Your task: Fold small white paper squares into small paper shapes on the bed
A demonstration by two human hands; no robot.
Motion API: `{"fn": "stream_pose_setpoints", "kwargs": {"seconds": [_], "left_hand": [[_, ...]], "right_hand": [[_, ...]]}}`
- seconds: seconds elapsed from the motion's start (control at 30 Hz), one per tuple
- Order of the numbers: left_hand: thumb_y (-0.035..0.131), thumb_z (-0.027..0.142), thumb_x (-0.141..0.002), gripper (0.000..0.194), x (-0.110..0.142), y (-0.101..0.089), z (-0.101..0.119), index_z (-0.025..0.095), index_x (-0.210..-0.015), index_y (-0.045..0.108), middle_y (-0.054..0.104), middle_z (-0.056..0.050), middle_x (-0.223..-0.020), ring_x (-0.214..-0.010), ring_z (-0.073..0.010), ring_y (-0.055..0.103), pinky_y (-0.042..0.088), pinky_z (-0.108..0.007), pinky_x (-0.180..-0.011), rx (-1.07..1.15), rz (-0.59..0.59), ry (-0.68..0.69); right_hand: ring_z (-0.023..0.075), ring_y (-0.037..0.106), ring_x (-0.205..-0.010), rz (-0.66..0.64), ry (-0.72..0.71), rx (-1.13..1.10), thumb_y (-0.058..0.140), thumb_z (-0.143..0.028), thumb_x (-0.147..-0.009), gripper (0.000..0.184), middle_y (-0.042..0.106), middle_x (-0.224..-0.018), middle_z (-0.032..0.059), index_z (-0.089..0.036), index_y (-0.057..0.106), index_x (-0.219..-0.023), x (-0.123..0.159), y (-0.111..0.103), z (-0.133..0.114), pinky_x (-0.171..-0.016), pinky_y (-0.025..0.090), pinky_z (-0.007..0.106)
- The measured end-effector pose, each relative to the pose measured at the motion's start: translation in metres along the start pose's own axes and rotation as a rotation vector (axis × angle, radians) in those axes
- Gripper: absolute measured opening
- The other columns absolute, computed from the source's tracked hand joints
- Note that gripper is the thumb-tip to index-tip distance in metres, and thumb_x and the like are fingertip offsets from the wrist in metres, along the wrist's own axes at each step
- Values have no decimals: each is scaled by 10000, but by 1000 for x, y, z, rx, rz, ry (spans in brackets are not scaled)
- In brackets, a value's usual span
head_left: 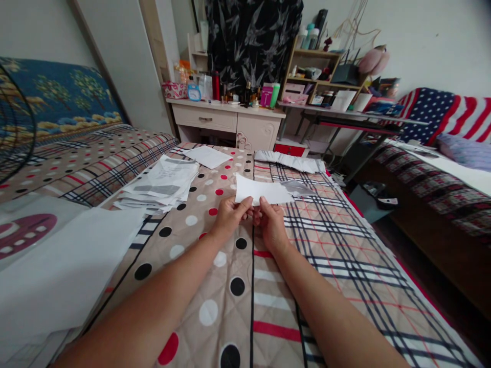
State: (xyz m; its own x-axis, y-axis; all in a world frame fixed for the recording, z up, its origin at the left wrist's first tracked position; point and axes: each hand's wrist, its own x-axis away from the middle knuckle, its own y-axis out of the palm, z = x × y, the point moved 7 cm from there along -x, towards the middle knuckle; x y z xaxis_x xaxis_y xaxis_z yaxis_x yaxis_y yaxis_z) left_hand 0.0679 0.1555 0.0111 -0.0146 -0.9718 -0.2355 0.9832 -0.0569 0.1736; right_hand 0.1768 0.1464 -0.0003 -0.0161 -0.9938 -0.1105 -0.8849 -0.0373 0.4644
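Note:
Out in front of me, both hands pinch the near edge of a white sheet of paper (264, 191). My left hand (230, 213) grips it toward its left end, thumb on top. Close beside it, my right hand (270, 221) has its thumb on the same edge, fingers curled beneath. Just past the paper's right end a grey, see-through piece (299, 188) shows; whether it joins the paper I cannot tell. Farther back on the bed lies a row of white and grey folded pieces (289, 161). A stack of papers with grey patches (163, 184) lies to the left.
The bed cover (237, 286) has dots and plaid. Another white sheet (208, 157) lies near its far edge. White sheets (72, 255) fill the near left. Beyond stand a white dresser (215, 120) and a desk with shelves (314, 71). A grey bin (370, 199) stands right.

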Motion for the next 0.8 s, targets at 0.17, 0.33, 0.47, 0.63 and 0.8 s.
{"fn": "stream_pose_setpoints", "kwargs": {"seconds": [0.17,0.33,0.47,0.63,0.8], "left_hand": [[672,438,-762,339,-2,-7,0,146,-593,635,578,-8,-497,-434,-84,465,335,-211,-445,-112,21,6],[624,408,-782,338,-9,-40,0,151,-566,583,543,3,-507,-444,-69,446,307,-192,-434,-49,269,18],[591,424,-792,323,-13,-61,-6,152,-620,560,560,7,-560,-443,-62,448,291,-177,-414,23,384,-13],[640,530,-759,409,-15,-39,-6,154,-920,638,705,-53,-831,-629,-133,620,440,-205,-506,-12,170,-7],[754,432,-681,415,-13,-41,-4,114,-941,691,740,-110,-907,-797,-224,686,534,-300,-696,-191,258,22]], "right_hand": [[104,402,-425,251,14,98,758,-442,-669,316,528,-497,-22,-199,573,-592,-3,-23,1,-398,302,270],[90,401,-431,355,-70,93,753,-423,-665,298,529,-504,-27,-196,569,-603,-8,-43,-10,-383,294,254],[86,411,-442,332,-63,129,736,-446,-687,321,533,-518,-24,-187,566,-601,-9,-46,-12,-402,313,249],[114,439,-463,102,35,343,764,-479,-656,337,564,-524,-11,-188,593,-642,0,-19,0,-440,346,271],[101,404,-430,35,-41,378,703,-518,-722,347,536,-497,-27,-197,590,-653,-3,-15,-3,-404,290,249]]}}
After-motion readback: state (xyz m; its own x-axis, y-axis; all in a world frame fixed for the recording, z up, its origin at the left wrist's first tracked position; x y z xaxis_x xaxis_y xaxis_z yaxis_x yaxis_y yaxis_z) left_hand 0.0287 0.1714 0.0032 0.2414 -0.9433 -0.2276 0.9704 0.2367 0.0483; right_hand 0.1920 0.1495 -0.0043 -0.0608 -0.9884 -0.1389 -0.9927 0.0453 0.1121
